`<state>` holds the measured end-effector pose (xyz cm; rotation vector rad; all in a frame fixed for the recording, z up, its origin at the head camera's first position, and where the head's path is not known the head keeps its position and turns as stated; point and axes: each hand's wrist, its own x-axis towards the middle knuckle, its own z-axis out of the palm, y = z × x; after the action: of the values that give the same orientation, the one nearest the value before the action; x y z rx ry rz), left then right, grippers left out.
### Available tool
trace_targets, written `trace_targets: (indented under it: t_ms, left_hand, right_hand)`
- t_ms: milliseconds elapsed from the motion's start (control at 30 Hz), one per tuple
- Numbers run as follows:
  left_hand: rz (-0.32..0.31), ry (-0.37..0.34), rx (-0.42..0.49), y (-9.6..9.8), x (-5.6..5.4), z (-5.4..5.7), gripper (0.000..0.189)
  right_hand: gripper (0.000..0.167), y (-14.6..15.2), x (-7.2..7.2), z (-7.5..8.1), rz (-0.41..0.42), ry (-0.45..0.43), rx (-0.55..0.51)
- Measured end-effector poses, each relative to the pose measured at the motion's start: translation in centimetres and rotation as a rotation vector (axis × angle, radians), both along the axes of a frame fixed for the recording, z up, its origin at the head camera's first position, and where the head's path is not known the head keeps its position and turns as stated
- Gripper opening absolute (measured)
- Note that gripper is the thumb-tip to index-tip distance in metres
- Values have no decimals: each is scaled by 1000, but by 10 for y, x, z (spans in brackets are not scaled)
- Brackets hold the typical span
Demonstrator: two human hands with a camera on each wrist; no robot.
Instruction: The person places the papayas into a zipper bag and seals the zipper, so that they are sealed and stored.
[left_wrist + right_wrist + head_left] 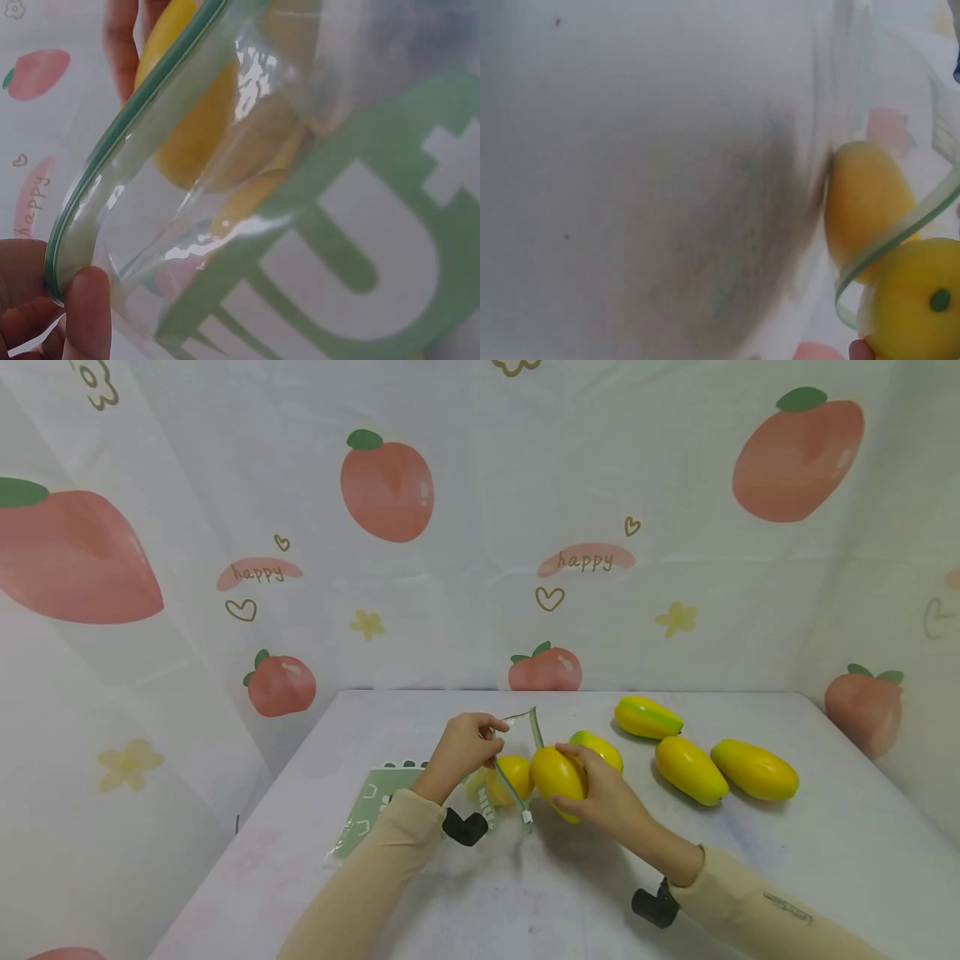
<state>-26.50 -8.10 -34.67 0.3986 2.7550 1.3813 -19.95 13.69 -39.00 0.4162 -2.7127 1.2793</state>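
Observation:
My left hand [467,750] pinches the green zip edge of a clear zip bag [360,255] with green and white print. The bag's mouth is spread apart, facing my right hand [613,800]. That hand grips a yellow mango [557,777] with a small green stem spot, held at the bag's opening. Behind the clear plastic, another mango [866,199] lies inside the bag. In the left wrist view, the thumb and fingertips press on the zip's corner. Only a fingertip of the right hand shows in the right wrist view.
Just beyond the right hand lies a yellow-green mango [600,750]. Farther right on the white table [840,860] are three more: a back mango [648,718], a middle mango [690,770] and a right mango [753,770]. A flat green printed pack [375,802] lies at the left.

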Motion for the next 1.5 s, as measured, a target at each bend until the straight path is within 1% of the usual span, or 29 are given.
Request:
trace_targets:
  t_ms: [100,200,300,533,633,767,867,967,1100,1333,1500]
  left_hand:
    - [-2,2,6,0,0,0,21]
    - [-3,4,15,0,1,1,20]
    - [-4,4,20,0,2,1,20]
    - [-1,14,-7,0,2,2,20]
    - [0,19,-12,1,1,1,20]
    - [-1,21,-6,1,0,0,20]
    - [-3,25,-6,1,0,0,20]
    - [-4,26,-5,2,0,1,19]
    - [-6,31,-1,2,0,2,20]
    - [-2,37,-2,3,-1,2,20]
    - [-7,49,-17,2,-1,3,20]
  right_hand:
    - [68,-2,-2,-1,-3,-50,5]
    - [66,-4,-5,-2,1,-68,2]
    - [65,-4,-6,-3,24,-65,-16]
    - [65,-2,-10,-5,138,-11,-17]
    - [63,-1,-11,-5,145,-32,-17]
    - [58,-2,-11,-3,130,-75,-16]
    - [57,-2,-12,-2,140,-73,-11]
    - [57,-2,-13,-2,179,-66,-12]
    - [56,-4,-14,0,226,-77,-36]
    - [51,-7,-15,3,213,-132,-118]
    - [49,-6,-18,-2,244,-157,-147]
